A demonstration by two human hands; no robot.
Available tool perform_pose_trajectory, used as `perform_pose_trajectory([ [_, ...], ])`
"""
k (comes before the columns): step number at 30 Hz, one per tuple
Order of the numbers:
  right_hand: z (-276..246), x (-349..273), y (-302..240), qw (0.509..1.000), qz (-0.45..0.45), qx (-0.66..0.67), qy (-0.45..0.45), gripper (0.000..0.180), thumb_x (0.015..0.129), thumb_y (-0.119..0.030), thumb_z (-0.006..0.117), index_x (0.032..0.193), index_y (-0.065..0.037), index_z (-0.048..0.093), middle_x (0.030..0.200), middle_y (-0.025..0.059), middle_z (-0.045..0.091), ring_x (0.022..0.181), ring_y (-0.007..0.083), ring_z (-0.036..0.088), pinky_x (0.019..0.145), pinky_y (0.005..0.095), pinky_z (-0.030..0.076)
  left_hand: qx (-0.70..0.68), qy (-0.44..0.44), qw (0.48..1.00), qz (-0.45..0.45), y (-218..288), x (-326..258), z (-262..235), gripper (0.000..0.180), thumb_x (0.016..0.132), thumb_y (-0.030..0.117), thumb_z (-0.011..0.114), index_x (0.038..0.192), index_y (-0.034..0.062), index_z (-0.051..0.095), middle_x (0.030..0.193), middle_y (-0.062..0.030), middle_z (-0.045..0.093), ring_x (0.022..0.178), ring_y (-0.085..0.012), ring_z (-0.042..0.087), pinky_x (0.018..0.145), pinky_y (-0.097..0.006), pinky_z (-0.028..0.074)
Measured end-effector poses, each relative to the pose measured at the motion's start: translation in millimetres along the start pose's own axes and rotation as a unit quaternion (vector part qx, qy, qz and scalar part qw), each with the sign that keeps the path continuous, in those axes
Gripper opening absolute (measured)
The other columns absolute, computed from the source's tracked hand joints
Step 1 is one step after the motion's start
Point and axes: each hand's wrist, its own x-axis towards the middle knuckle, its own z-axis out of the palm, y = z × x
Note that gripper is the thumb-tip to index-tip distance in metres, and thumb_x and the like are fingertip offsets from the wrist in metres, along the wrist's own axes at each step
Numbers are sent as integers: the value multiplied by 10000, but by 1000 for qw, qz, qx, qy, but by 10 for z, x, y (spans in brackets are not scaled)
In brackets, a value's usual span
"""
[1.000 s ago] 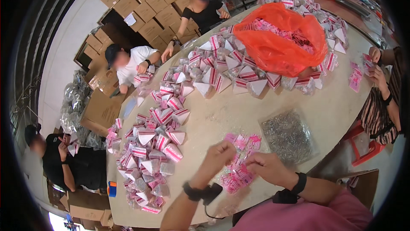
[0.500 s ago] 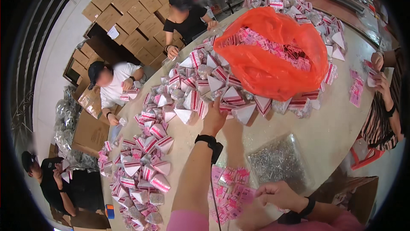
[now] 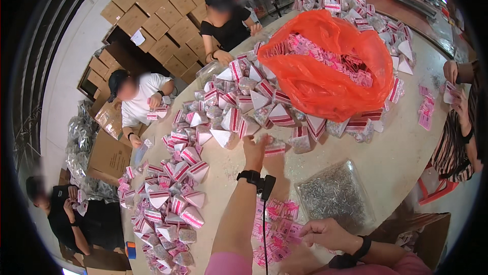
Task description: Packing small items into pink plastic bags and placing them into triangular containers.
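Observation:
My left hand [image 3: 255,149] reaches to the near edge of a heap of small clear bags. Its fingers bend at the left end of one small bag [image 3: 275,147] with a red-and-white striped header card. They seem to grip it, though the fingertips are partly hidden. My right hand [image 3: 325,234] is low at the right, fingers curled and thumb drawn in; what it holds, if anything, is hidden. Beside it lie loose pink printed cards [image 3: 274,232]. Just beyond is a clear shallow tray [image 3: 365,193] full of small shiny metal pieces.
A big red plastic bag [image 3: 305,89] of pink cards stands among the heap. More filled bags [image 3: 173,193] pile along the left. Co-workers sit around the table, one [image 3: 140,94] in white at left; a striped-clothed person's hands [image 3: 457,94] work at right. An open carton [image 3: 432,234] stands lower right.
My left hand has drawn back slightly toward me, and a small bag now sits nearer, apart from the heap's edge. My right hand stays low beside the cards. The view has shifted slightly.

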Motion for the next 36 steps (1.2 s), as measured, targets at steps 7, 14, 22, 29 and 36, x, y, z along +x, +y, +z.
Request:
perform_pose_trajectory([
  [7,240,-114,-90,999,-6,-45,-4,157,849,-76,622,980,10,625,784,18,614,694,69,564,623,221,463,-452,-198,833,-250,359,-659,-905,354,884,294,543,1083,1,546,1020,-130,612,963,-271,590,835,-437,482],
  [14,629,-83,-283,994,-75,-69,-43,143,848,-65,611,970,10,621,759,7,599,682,65,554,613,224,460,-677,-106,685,-248,638,-1743,-1888,425,955,382,369,1141,29,516,1116,-180,572,999,-327,569,852,-456,483],
  [22,1316,-33,-615,932,-254,-255,-31,143,846,-76,589,962,3,618,770,76,620,662,105,561,599,253,453,-623,-38,777,-77,561,-2636,-2339,377,913,295,547,1200,61,480,1186,-83,557,1099,-249,533,949,-431,421],
  [29,1684,-23,-626,860,-374,-347,-17,133,851,-94,558,939,-5,600,812,145,617,708,275,605,615,329,466,-599,3,801,-8,730,-2912,-2475,619,788,183,727,1262,23,364,1181,-106,521,1115,-237,518,991,-403,399],
  [36,1818,-32,-604,840,-390,-375,-30,123,859,-118,531,908,-12,571,784,156,585,723,342,582,610,387,449,-586,23,809,32,757,-3006,-2556,673,776,160,739,1286,19,323,1221,-125,485,1137,-249,502,997,-400,396],
])
